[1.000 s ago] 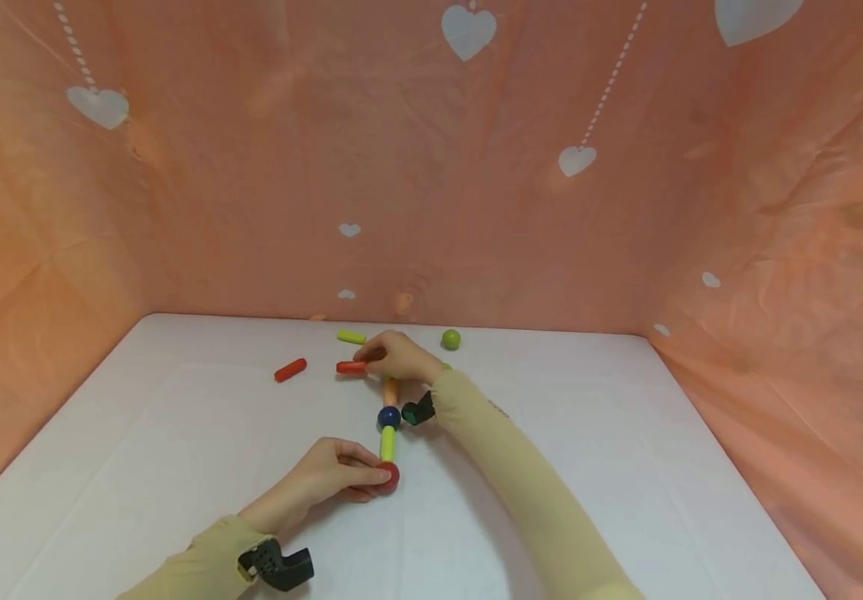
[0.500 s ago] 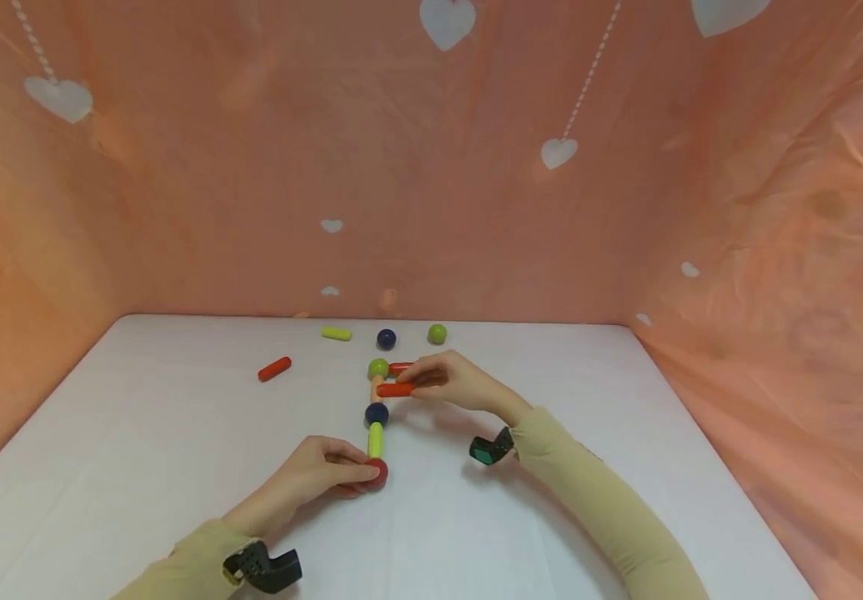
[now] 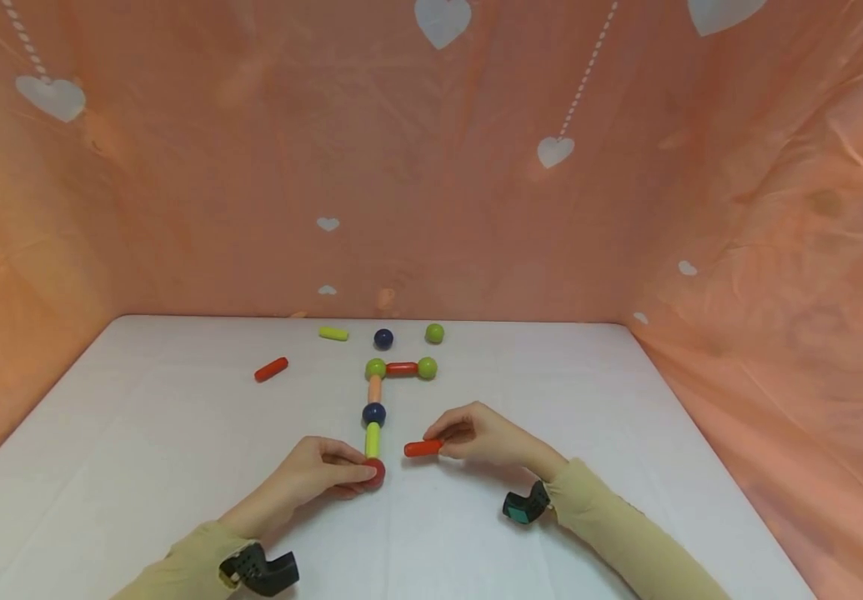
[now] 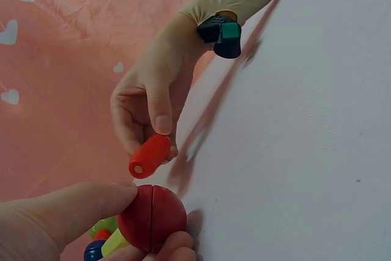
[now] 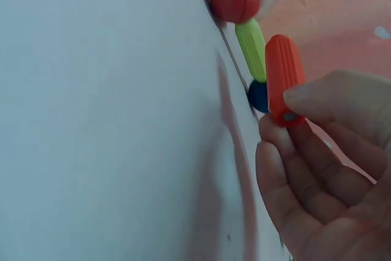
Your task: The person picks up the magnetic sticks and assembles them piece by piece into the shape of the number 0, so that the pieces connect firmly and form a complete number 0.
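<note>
Red rod (image 3: 421, 449) is in R hand (image 3: 479, 433), pinched near one end btwn thumb & fingers, prob so the other end is free, twd nearby red ball (image 3: 374, 474). L hand (image 3: 326, 475) pinches that ball, prob to steady the joined chain (image 3: 374, 414). Loose blue ball (image 3: 383, 339) & green ball (image 3: 434, 333) sit past chain's far end, prob kept clear.

a wrinkled orange backdrop (image 3: 431, 208) with pale hearts (image 3: 443, 22) and dotted strings (image 3: 588, 72) behind and beside a white tabletop (image 3: 551, 375)
</note>
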A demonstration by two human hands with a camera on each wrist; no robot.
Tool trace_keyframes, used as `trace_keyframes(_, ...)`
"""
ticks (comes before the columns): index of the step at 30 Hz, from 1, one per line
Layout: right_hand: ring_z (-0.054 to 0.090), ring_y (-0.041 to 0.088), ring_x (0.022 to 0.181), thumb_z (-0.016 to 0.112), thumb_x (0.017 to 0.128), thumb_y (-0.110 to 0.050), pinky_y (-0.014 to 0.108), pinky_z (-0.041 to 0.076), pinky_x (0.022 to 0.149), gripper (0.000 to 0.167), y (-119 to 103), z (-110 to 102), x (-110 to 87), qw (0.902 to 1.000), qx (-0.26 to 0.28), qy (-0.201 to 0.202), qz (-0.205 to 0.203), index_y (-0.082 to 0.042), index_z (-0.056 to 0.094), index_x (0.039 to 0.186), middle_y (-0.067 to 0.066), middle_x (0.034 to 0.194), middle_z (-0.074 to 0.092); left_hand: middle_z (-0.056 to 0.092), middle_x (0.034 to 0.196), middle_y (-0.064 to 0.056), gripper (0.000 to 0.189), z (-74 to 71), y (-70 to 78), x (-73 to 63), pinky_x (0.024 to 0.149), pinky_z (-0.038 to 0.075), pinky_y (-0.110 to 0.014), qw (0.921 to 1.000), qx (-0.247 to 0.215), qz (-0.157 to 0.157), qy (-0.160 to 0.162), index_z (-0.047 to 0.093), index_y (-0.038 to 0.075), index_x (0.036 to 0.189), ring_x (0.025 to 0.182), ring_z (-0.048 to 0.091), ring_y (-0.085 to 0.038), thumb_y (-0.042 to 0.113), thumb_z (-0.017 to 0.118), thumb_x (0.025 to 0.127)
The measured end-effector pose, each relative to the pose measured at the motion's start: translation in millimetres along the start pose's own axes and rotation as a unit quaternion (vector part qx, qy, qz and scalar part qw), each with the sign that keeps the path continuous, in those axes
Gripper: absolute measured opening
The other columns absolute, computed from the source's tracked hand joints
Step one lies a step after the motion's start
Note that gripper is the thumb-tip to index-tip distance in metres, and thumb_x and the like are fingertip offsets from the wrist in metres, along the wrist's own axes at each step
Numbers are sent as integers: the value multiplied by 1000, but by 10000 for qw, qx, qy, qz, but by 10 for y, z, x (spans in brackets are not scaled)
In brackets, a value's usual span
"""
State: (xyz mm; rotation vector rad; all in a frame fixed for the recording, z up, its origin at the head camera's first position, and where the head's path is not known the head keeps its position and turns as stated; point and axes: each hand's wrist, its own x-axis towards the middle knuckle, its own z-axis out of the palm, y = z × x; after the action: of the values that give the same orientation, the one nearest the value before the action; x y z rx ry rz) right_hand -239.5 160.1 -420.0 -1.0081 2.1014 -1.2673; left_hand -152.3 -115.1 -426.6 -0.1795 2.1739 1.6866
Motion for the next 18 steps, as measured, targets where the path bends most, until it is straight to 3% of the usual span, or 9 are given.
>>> trace_keyframes(8, 61, 12, 96, 64, 85, 5, 27, 50, 87, 32, -29, 129, 18, 9997, -111, -182, 75, -15, 71, 109, -8, 103, 69, 68, 92, -8, 41, 15, 1, 2, 72, 57, -32, 10000, -2, -9, 17, 69, -1, 104, 77, 66, -20, 27, 82, 75)
trace_keyframes(18, 63, 14, 91, 67, 86, 2, 26, 53, 80, 27, -37, 211, 30, 9996, -205, -180, -60, -12, 71, 108, -6, 102, 69, 68, 92, -9, 41, 0, -36, 19, 72, 57, -32, 9999, -39, 121, -30, 69, -2, 104, 77, 67, -20, 25, 81, 77)
